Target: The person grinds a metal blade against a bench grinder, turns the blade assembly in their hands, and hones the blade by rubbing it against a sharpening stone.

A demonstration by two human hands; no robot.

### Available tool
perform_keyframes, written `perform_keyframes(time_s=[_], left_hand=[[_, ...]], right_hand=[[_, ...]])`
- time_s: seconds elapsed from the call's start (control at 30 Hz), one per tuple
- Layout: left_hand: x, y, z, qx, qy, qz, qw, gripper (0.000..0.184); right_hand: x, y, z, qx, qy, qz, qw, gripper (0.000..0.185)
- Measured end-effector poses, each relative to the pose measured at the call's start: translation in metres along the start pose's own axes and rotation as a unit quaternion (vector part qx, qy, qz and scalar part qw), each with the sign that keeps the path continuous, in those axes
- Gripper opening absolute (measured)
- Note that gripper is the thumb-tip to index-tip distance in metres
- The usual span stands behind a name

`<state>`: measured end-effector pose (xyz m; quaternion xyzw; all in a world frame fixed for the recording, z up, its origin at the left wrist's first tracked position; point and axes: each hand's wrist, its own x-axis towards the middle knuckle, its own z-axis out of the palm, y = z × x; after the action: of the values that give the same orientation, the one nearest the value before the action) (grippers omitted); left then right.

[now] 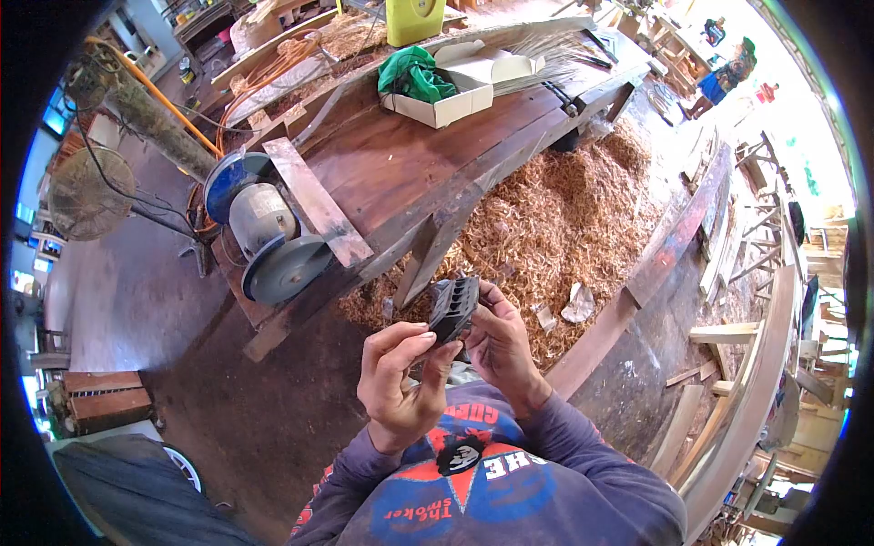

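A small dark case [452, 308] with a row of slots along one face is held up in front of my chest, tilted. My left hand [401, 378] pinches its lower left end between thumb and fingers. On the other side, my right hand [503, 344] has its fingers closed round the right edge of the same case. The slots look dark, and I cannot make out whether anything sits in them. Just beyond both hands is the near edge of a wooden workbench [410, 173].
A bench grinder [264, 216] with two discs stands at the bench's left end, beside a loose board [314, 200]. Farther along lies an open carton [442, 107] with green cloth [416, 75]. Wood shavings [564, 218] cover the floor on the right, near long planks [592, 346]. People stand far off.
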<state>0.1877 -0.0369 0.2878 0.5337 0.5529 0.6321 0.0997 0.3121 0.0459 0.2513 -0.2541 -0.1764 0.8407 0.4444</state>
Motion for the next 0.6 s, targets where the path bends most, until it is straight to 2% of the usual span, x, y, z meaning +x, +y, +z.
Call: perform_keyframes(time_s=[0.23, 0.3, 0.6], left_hand=[[0.001, 0.003, 0.004, 0.004, 0.021, -0.011, 1.000, 0.033], [0.001, 0.001, 0.003, -0.008, -0.003, 0.007, 1.000, 0.034], [0.000, 0.003, 0.001, -0.009, -0.004, 0.002, 1.000, 0.033]], right_hand=[[-0.001, -0.006, 0.008, -0.005, -0.005, 0.006, 1.000, 0.036], [0.000, -0.005, 0.006, -0.004, -0.009, 0.000, 1.000, 0.035], [-0.001, -0.005, 0.010, 0.002, -0.013, -0.001, 1.000, 0.032]])
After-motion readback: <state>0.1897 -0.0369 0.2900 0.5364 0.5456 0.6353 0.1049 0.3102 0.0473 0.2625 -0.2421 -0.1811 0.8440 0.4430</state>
